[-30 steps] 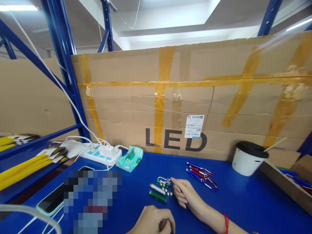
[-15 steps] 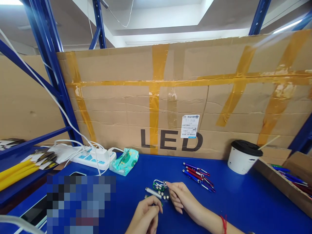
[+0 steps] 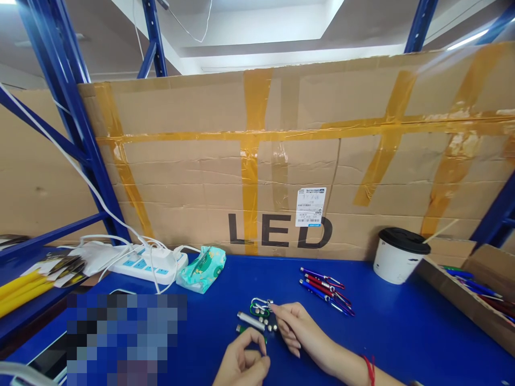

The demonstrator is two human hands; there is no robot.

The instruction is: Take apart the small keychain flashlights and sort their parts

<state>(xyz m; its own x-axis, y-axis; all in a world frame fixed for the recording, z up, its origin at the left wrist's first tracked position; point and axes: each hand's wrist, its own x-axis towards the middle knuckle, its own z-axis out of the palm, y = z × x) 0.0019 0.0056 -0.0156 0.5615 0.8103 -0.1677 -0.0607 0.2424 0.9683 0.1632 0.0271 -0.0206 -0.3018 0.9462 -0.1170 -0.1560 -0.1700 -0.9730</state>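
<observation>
My right hand (image 3: 295, 327), with a red string on its wrist, has thumb and index finger pinched at the silver end of a carabiner (image 3: 259, 306) with green and silver parts; whether it grips the clip is hard to tell. My left hand (image 3: 243, 356) lies nearer to me, its fingers curled and thumb and fingertips close together; anything between them is too small to name. Just beyond it are a silver cylinder (image 3: 251, 321) and a green one (image 3: 240, 329), partly hidden by the fingers. Several small silver pieces (image 3: 270, 327) lie between the hands.
Several blue, red and purple pens (image 3: 325, 289) lie behind my right hand. A lidded white cup (image 3: 398, 260) and a cardboard box of pens (image 3: 475, 305) stand right. A teal packet (image 3: 203, 269) and a white power strip (image 3: 151, 268) with cables are left. Cardboard rises behind.
My left hand has turned and its fingers have shifted, showing more of the green cylinder. My right hand stays near the carabiner. The whole view has shifted slightly.
</observation>
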